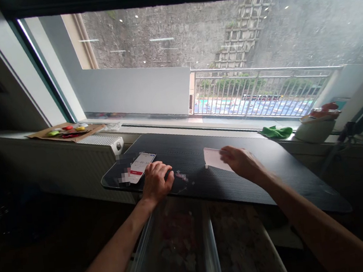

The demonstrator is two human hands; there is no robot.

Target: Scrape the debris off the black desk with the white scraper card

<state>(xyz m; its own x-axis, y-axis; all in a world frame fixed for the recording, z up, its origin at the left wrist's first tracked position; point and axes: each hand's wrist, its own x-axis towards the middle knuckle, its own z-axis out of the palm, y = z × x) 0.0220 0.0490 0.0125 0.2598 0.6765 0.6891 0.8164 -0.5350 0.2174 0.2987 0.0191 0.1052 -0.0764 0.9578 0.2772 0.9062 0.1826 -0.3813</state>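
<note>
My right hand [237, 161], slightly blurred, has its fingers closed on the right end of a pale pink flat, card-like piece [215, 158] that stands tilted over the black tabletop [183, 149]. Touching or just beside the lower left corner of that piece is a small white bit [206, 166]. My left hand [158, 178] rests near the table's front edge, fingers loosely bent and apart, with nothing seen in it. Beside its fingertips lies a phone [142, 165] with a lit screen showing a timer and a red button. Small pinkish-white scraps [181, 176] are scattered between my hands.
Below the table's front edge is a clear plastic bin [211, 242] with pale scraps inside. A radiator [102, 141] and a brown board [93, 130] with colourful pieces are at left. On the right sill sit a green cloth [276, 132] and a filled pale container [316, 129].
</note>
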